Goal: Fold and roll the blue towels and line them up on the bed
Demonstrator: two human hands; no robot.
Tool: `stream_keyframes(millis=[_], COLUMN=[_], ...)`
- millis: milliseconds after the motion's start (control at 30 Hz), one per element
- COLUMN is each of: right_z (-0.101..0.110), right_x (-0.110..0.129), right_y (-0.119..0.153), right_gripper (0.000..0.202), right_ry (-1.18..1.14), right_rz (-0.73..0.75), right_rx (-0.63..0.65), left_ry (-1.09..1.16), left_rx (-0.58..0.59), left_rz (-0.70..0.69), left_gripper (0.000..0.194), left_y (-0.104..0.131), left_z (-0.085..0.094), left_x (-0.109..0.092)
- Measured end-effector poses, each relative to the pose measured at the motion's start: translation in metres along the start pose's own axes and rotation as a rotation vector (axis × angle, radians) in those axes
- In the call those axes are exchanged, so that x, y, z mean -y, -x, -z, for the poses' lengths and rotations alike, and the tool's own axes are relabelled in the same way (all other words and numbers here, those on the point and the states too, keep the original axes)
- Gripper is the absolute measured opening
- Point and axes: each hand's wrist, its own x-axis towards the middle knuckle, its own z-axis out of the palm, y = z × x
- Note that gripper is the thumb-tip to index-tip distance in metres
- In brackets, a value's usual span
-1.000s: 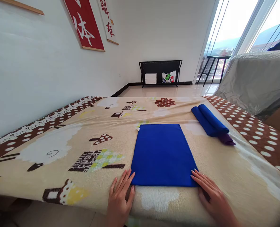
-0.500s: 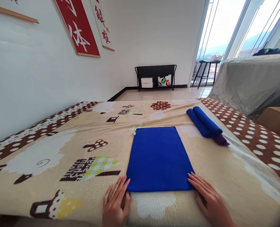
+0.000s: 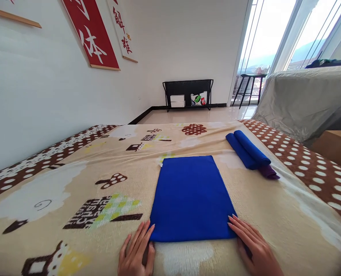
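Note:
A folded blue cloth [image 3: 192, 197] lies flat on the patterned blanket, its near edge towards me and a small white tag at its far left corner. My left hand [image 3: 137, 247] rests by the near left corner, fingers stretched out and fingertips at the cloth's edge. At the near right corner, my right hand [image 3: 252, 243] lies with straight fingers, their tips on the cloth's edge. Both thumbs are bent in beneath the hands, partly hidden. Farther off to the right are a rolled blue cloth [image 3: 246, 149] and a purple cloth [image 3: 268, 172] peeking out at its near end.
The cream blanket [image 3: 107, 161] has printed sheep and trees and brown dotted borders. Beyond it, a black rack [image 3: 187, 89] leans near the wall. A sheet-covered bulky object [image 3: 308, 99] and a cardboard box [image 3: 335, 149] stand at the right, a stool [image 3: 249, 86] by the window.
The view has shifted slightly, so the blue cloth and both hands appear a little lower. My hands keep their places at the near corners.

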Motion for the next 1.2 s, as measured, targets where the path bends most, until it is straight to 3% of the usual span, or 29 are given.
stream_keyframes(millis=[600, 1200], right_z=[-0.0005, 0.0032], right_x=[0.0013, 0.0002], right_y=[-0.0019, -0.0063], right_gripper=[0.049, 0.045], right_ry=[-0.001, 0.033], right_rz=[-0.022, 0.030], right_rx=[-0.013, -0.022], left_ry=[0.006, 0.011], left_rx=[0.020, -0.025], left_rz=[0.049, -0.005], left_gripper=[0.065, 0.051], left_y=[0.0000, -0.0038], left_z=[0.0018, -0.0003], left_x=[-0.0057, -0.0043])
